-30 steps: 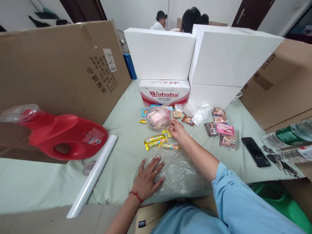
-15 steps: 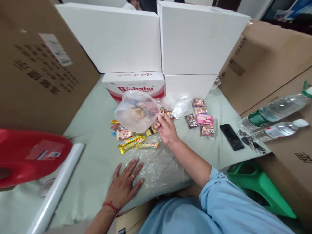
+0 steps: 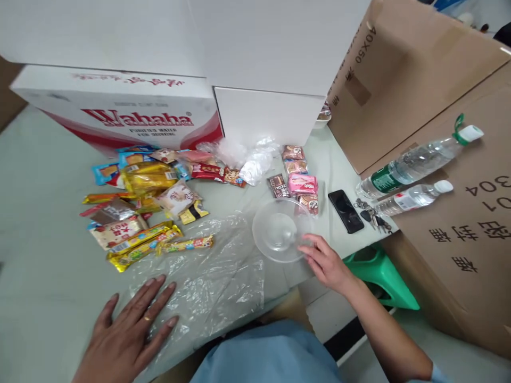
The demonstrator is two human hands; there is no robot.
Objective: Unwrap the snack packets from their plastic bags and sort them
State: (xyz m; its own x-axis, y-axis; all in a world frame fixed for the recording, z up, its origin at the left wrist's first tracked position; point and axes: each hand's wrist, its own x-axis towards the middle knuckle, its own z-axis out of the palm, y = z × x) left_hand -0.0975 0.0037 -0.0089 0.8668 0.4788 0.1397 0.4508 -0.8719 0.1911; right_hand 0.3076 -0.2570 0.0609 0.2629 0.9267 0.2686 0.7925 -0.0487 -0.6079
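Note:
A clear round plastic bowl (image 3: 275,226) is at the right part of the table, its far rim overlapping the nearest small wrapped snack (image 3: 306,204). My right hand (image 3: 325,263) grips the bowl's right rim with its fingertips; the thumb is hard to make out. My left hand (image 3: 131,324) lies flat with fingers spread, at the left edge of a clear plastic sheet or bag (image 3: 223,271). Beyond that hand are yellow-wrapped snack sticks (image 3: 143,244) and a heap of packaged snacks (image 3: 147,178).
A white and red Wahaha carton (image 3: 139,111) stands behind the snacks. Crumpled clear plastic (image 3: 255,162) lies beside the cocoa packets (image 3: 278,185). To the right are a phone (image 3: 345,211), keys (image 3: 374,218), two water bottles (image 3: 419,162) and a cardboard box (image 3: 399,80). A green stool (image 3: 393,282) stands below.
My right hand has carried the bowl from above the snack heap to the right and down toward the table. My left hand stays flat and spread. The view has shifted closer.

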